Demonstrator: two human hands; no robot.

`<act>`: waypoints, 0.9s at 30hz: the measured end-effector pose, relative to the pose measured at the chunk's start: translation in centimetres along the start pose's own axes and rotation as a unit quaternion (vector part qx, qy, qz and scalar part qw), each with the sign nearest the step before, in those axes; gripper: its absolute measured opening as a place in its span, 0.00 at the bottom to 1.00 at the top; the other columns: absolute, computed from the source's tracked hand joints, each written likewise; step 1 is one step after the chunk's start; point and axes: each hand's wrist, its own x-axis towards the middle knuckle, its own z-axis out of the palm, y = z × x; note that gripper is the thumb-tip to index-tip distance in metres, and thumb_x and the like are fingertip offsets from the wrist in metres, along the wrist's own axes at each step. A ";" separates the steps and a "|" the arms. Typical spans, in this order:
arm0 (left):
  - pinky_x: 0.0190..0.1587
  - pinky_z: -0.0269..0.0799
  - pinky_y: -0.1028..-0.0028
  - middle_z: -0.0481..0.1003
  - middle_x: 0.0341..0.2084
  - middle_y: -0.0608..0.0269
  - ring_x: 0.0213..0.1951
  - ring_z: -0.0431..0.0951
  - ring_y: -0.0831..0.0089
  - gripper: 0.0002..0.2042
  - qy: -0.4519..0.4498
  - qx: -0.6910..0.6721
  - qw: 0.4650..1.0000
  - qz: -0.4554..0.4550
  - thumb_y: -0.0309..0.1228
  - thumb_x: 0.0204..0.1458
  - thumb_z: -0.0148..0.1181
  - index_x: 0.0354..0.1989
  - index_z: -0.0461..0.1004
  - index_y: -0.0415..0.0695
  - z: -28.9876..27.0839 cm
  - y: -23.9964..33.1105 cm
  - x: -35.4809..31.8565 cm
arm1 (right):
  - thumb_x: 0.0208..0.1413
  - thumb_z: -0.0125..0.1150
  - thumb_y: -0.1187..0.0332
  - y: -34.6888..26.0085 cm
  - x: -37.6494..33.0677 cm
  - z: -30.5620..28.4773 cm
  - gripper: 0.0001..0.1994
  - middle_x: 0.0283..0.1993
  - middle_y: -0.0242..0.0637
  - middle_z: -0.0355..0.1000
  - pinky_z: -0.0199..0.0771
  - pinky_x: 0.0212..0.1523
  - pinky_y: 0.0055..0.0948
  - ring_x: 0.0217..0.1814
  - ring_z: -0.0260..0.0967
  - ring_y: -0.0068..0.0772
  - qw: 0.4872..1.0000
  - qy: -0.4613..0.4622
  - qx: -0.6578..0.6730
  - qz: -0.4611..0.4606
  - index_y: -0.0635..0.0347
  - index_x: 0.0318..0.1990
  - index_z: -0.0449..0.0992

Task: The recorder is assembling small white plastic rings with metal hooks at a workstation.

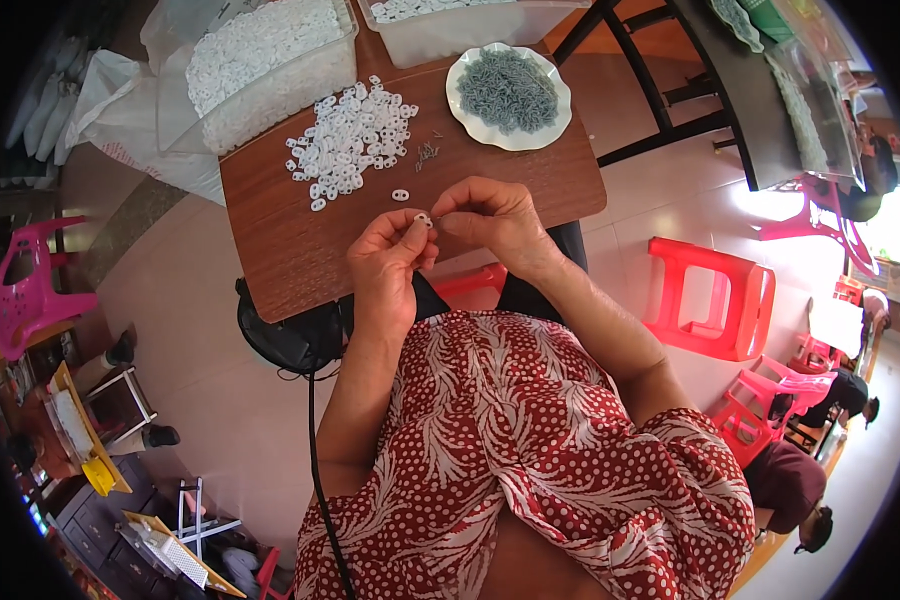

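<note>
Over the near edge of a brown wooden table (290, 255), my left hand (383, 262) pinches a small white oval plastic piece with holes (423, 219) between thumb and fingers. My right hand (505, 228) is closed in a pinch right beside that piece; whatever its fingertips hold is too small to make out. One similar two-holed white piece (400, 195) lies alone just beyond my hands. Farther off spreads a pile of white pieces (355, 137). A few thin grey screw-like pins (426, 154) lie to its right.
A scalloped white plate (517, 141) heaped with grey pins (506, 92) stands at the far right of the table. Translucent bins (350, 60) of white pieces line the far side. A red stool (760, 310) stands on the right, a pink chair (35, 290) at left. Other people sit at far right.
</note>
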 end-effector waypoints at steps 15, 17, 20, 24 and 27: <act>0.25 0.62 0.84 0.73 0.23 0.67 0.23 0.69 0.82 0.03 0.005 0.115 0.991 0.070 0.24 0.52 0.56 0.31 0.73 0.38 0.1 0.1 -1.2 | 0.47 0.59 0.82 -0.6 -0.2 0.7 0.07 0.32 0.34 0.71 0.78 0.36 0.24 0.34 0.72 0.23 0.997 0.004 -0.066 0.039 0.68 0.35 0.71; 0.25 0.62 0.85 0.73 0.23 0.67 0.23 0.68 0.82 0.03 0.005 0.136 0.988 0.079 0.24 0.52 0.56 0.31 0.73 0.38 0.2 0.1 -1.2 | 0.46 0.59 0.82 -0.5 -0.2 0.6 0.07 0.32 0.34 0.71 0.76 0.36 0.22 0.34 0.72 0.22 0.998 -0.005 -0.058 0.038 0.67 0.35 0.72; 0.25 0.61 0.85 0.73 0.23 0.68 0.22 0.67 0.83 0.02 0.000 0.157 0.982 0.103 0.24 0.52 0.56 0.31 0.73 0.38 0.0 -0.2 -0.9 | 0.46 0.60 0.82 -0.8 -0.1 0.7 0.07 0.32 0.33 0.71 0.75 0.36 0.19 0.34 0.71 0.20 0.993 0.002 -0.115 0.024 0.67 0.34 0.72; 0.25 0.61 0.85 0.73 0.23 0.68 0.22 0.67 0.84 0.03 -0.001 0.139 0.988 0.074 0.24 0.52 0.56 0.30 0.73 0.38 0.1 0.0 -1.0 | 0.46 0.60 0.83 -1.3 -0.1 1.2 0.08 0.32 0.31 0.71 0.73 0.36 0.18 0.34 0.70 0.18 0.996 0.005 -0.087 0.031 0.66 0.34 0.72; 0.25 0.60 0.85 0.71 0.22 0.70 0.22 0.66 0.85 0.03 0.009 0.113 0.991 0.074 0.24 0.51 0.55 0.29 0.73 0.39 -0.1 0.1 -0.9 | 0.45 0.60 0.83 -1.2 0.0 1.2 0.08 0.32 0.31 0.71 0.73 0.36 0.18 0.34 0.70 0.18 0.993 0.008 -0.112 0.031 0.66 0.35 0.72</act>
